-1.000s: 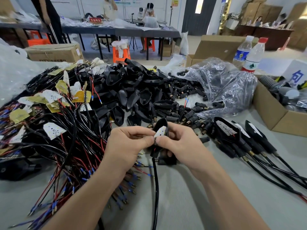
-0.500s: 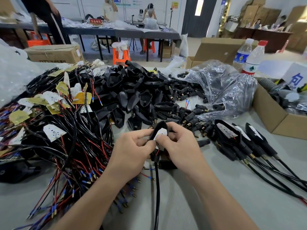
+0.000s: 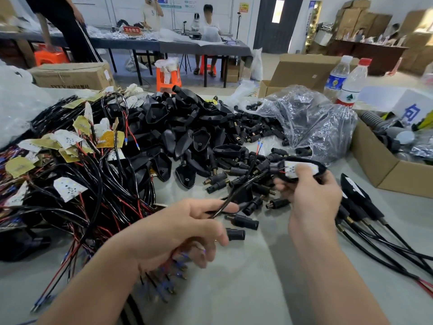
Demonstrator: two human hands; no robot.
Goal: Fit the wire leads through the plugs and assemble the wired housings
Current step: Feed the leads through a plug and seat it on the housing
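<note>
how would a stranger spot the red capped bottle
Find the open cardboard box at the table's right; just beyond its far corner two plastic bottles stand together. The right-hand bottle is it: red cap, where its neighbour has a white cap and blue label.

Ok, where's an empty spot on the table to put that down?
Bare table lies between the left forearm and right forearm, and a strip by the cardboard box beyond the finished assemblies. The wire tangle, housing pile and loose plugs are crowded.
</note>
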